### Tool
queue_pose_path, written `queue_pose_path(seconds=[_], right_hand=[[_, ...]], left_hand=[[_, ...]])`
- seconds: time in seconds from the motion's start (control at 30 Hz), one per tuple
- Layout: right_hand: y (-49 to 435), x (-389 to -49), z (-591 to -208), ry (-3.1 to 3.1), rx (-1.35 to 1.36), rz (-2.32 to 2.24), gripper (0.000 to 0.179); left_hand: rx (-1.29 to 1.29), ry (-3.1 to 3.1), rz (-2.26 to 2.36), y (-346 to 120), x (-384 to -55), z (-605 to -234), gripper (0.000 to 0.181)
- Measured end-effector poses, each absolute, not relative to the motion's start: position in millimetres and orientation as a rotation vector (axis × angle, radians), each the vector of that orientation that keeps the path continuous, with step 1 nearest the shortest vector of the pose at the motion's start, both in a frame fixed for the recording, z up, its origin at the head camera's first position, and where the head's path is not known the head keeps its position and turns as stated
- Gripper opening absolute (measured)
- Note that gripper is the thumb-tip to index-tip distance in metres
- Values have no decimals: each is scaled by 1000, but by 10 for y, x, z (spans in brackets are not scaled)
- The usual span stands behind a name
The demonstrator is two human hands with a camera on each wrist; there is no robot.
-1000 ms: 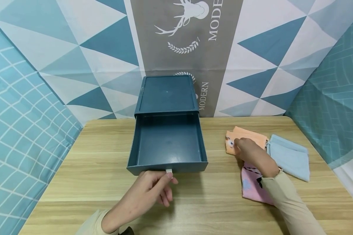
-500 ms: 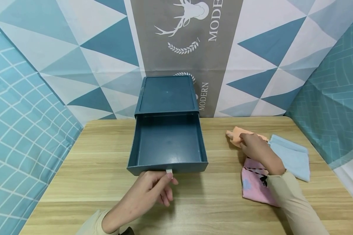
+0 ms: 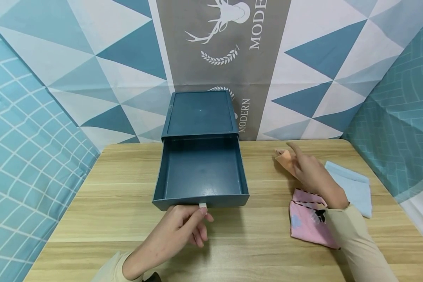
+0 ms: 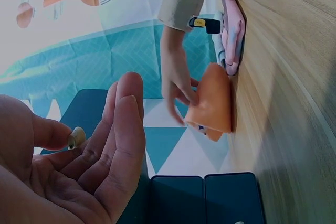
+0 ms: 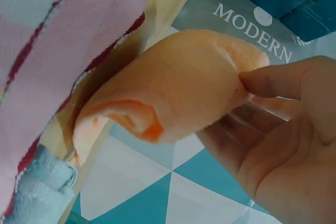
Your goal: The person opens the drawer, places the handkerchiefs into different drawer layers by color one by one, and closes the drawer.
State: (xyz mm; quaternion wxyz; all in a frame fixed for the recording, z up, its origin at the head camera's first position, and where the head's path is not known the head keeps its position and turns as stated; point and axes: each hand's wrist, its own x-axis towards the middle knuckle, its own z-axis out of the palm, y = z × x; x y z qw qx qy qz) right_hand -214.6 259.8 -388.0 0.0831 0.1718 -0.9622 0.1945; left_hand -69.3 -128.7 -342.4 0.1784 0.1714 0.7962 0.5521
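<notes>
My left hand (image 3: 176, 227) pinches the small pale knob (image 4: 76, 138) on the front of a dark blue drawer (image 3: 202, 200), thumb over it and the other fingers loosely bent. The drawer stands pulled out of its cabinet (image 3: 200, 113), and its inside is bare. At the right, my right hand (image 3: 311, 172) holds an orange cloth (image 5: 168, 82) between thumb and fingers. The cloth is folded over into a roll, lifted partly off the table. Beside that wrist lie a folded pink cloth (image 3: 306, 223) and a folded light blue cloth (image 3: 350, 190).
Everything sits on a wooden table (image 3: 109, 196). A patterned backdrop (image 3: 127, 58) rises behind the cabinet, with a blue tiled sheet (image 3: 28, 137) along the left side and a teal one (image 3: 398, 137) along the right.
The orange cloth, flat at first, has been gripped, folded over and raised by my right hand, which has turned. More of the pink cloth shows. My left hand and the drawer have stayed put.
</notes>
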Motion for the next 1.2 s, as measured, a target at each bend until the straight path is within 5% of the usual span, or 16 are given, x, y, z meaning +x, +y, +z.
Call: queue_pose_path(seconds=[0.1,0.37,0.57,0.83,1.2], right_hand=[[2601,-2153,-3888,-2810,580,583,60],[2538,-2169,-3952,-3022,692,568,23],[2465,-2165,-4064,-3203,698,451,35],[2446,-2166,-4093,-3111,655,392,4],[2567,-2152,-3920,-3034,573,526,14]], left_hand=[[484,2249,1561,-1290,-691,-3423,45],[481,2243,1563,-1299,-692,-3421,45],[482,2249,1553,-1300,-693,-3423,45],[491,2261,1539,-1304,-701,-3425,45],[487,2257,1548,-1298,-697,-3424,43]])
